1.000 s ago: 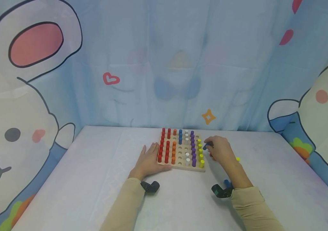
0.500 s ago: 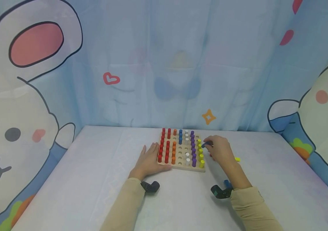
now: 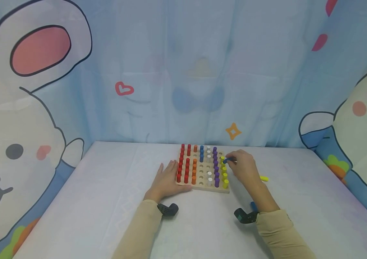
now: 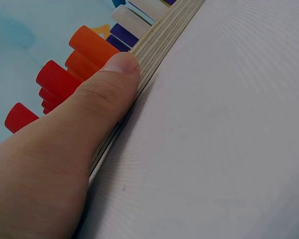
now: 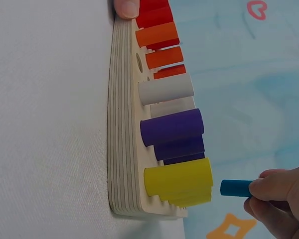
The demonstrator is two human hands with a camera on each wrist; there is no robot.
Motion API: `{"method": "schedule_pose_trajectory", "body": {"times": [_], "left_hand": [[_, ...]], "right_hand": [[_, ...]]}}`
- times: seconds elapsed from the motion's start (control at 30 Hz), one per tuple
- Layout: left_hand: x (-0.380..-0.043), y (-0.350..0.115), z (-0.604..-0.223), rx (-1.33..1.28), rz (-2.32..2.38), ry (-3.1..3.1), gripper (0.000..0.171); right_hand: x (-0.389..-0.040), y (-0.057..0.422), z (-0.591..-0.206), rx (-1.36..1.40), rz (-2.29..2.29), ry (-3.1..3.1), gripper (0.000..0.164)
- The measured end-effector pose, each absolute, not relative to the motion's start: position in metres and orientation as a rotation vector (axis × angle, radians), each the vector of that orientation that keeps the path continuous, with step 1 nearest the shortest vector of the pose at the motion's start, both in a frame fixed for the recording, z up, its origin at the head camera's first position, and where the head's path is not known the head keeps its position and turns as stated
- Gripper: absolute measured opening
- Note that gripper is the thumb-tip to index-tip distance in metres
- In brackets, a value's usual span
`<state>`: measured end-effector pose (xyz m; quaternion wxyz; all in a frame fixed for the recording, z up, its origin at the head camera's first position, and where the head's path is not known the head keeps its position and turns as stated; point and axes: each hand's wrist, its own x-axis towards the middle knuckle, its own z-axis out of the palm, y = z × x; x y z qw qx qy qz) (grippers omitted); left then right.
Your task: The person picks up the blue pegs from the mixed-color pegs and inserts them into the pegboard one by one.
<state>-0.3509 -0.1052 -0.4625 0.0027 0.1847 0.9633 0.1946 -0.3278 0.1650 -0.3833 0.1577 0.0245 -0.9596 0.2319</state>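
A wooden peg board (image 3: 199, 186) stands on the white table with columns of red, orange, blue, white, purple and yellow pegs. Several holes in the blue column, between orange and white, are bare. My left hand (image 3: 165, 183) rests against the board's near left corner, fingers straight along its side. Its thumb (image 4: 107, 82) lies along the front edge. Between thumb and fingertips, my right hand (image 3: 245, 167) pinches a blue peg (image 5: 235, 188). That peg points left, held above the table, and overlaps the yellow pegs (image 5: 177, 181) at the board's right side in the head view.
To the right of the board lies a loose yellow peg (image 3: 264, 178). Another blue peg (image 3: 253, 206) lies by my right wrist, partly behind the wrist camera (image 3: 245, 216). A printed blue curtain (image 3: 170, 108) hangs behind the table's far edge.
My right hand has shifted slightly left with the blue peg, from beside the board to over the yellow column's edge in the head view. The left hand has stayed in place.
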Motion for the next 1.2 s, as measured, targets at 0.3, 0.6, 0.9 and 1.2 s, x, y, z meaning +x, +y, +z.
{"method": "schedule_pose_trajectory", "body": {"times": [0.3,0.6,0.9,1.2], "left_hand": [[-0.351,-0.105,-0.462,0.58,0.612,3.025,0.117],[-0.351,-0.105,-0.462,0.586,0.613,3.021,0.117],[-0.352,-0.106,-0.464,0.582,0.599,3.025,0.118],[-0.354,-0.107,-0.465,0.585,0.589,3.034,0.119]], "right_hand": [[-0.33,0.163,-0.386,0.133,0.675,-2.694,0.02],[-0.329,0.16,-0.388,0.186,0.699,-2.65,0.02],[-0.331,0.154,-0.387,0.208,0.703,-2.634,0.02],[-0.331,0.145,-0.384,0.209,0.683,-2.68,0.022]]}}
